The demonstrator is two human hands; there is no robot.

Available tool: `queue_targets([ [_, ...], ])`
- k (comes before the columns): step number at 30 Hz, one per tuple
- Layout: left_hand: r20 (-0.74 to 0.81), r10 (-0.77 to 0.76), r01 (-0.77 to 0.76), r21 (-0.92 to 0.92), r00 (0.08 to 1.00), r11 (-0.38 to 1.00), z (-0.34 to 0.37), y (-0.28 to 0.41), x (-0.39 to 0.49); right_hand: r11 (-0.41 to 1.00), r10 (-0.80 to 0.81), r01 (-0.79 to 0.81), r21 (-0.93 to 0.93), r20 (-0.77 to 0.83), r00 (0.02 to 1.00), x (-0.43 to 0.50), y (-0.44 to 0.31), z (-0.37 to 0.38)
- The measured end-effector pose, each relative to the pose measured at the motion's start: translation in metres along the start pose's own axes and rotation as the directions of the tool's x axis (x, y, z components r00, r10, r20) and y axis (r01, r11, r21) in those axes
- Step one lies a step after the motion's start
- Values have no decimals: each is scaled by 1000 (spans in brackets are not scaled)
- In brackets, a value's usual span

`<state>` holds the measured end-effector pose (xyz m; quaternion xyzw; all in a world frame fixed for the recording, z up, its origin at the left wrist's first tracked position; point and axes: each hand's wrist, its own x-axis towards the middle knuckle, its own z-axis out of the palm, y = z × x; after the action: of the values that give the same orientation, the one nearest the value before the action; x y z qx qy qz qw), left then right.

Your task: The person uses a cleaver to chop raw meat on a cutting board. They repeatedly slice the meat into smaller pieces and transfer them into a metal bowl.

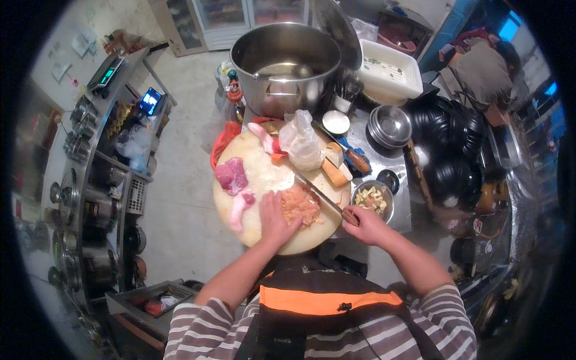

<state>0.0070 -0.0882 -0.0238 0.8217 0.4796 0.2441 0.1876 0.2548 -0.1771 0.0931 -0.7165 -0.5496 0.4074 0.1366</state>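
My right hand [366, 225] grips the wooden handle of a knife [321, 195], whose blade slants up and left over the board. Beside the blade lies a flattened heap of chopped pinkish meat [300, 204]. My left hand [275, 220] rests on the round cutting board [270, 240] and touches the heap's left side, thumb spread along its lower edge. Left of that hand are a piece of red meat [231, 174] and a pale strip of fat [237, 216]. A knotted plastic bag [302, 141] and orange-skinned chunks [335, 173] sit toward the board's far right.
Behind the board stands a large steel pot [283, 90]. To the right are a bowl of chopped pieces [371, 200], stacked metal bowls [389, 126], a small white bowl [336, 122] and another wooden handle [357, 159]. A white basket [390, 72] and a bent-over person [483, 74] are farther off.
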Motion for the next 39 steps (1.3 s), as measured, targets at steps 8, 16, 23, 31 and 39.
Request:
queue_targets([
  [8,-107,-103,68,-294,989,953,48,38,18,996,-83,84,35,-45,996,-9,26,4],
  [16,-92,-312,170,-678,946,715,46,25,22,992,-111,110,69,12,994,-3,35,-17],
  [23,24,-62,65,-137,998,988,6,17,-25,976,-217,217,20,-5,976,-2,33,15],
  [31,-148,-316,228,-428,937,874,36,34,1,954,-299,299,-7,-74,951,-11,23,-7],
  [39,-58,-528,525,247,847,815,-84,-60,-1,939,-342,323,122,213,915,-22,-1,-3],
])
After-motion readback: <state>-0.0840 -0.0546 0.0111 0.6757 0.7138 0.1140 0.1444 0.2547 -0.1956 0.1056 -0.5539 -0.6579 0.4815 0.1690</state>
